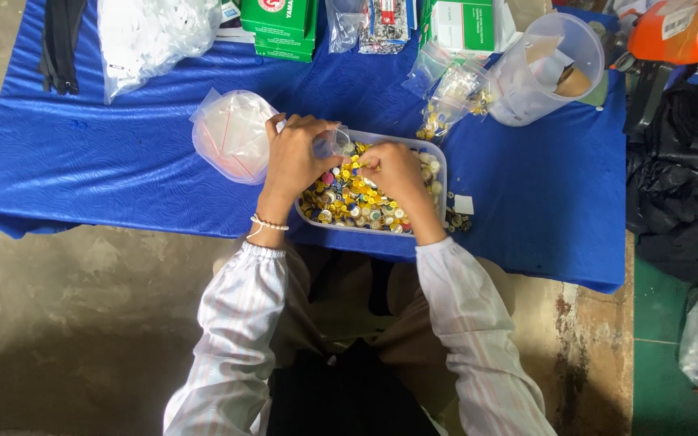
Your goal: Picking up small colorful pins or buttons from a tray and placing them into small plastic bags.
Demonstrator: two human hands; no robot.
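A clear rectangular tray (441,158) full of small yellow, white and mixed-colour buttons stands on the blue table near its front edge. My left hand (296,155) hovers over the tray's left end and pinches a small clear plastic bag (333,142). My right hand (393,168) rests among the buttons in the tray's middle, fingers curled around a few small pieces; what exactly it holds is hidden.
A stack of empty clear bags (234,136) lies left of the tray. Filled small bags (451,98) and a tipped clear jug (544,71) sit behind it. Green boxes (279,27), a white-filled bag (149,37) and black zippers (60,40) line the table's far side. Dark clothing (680,186) is piled at right.
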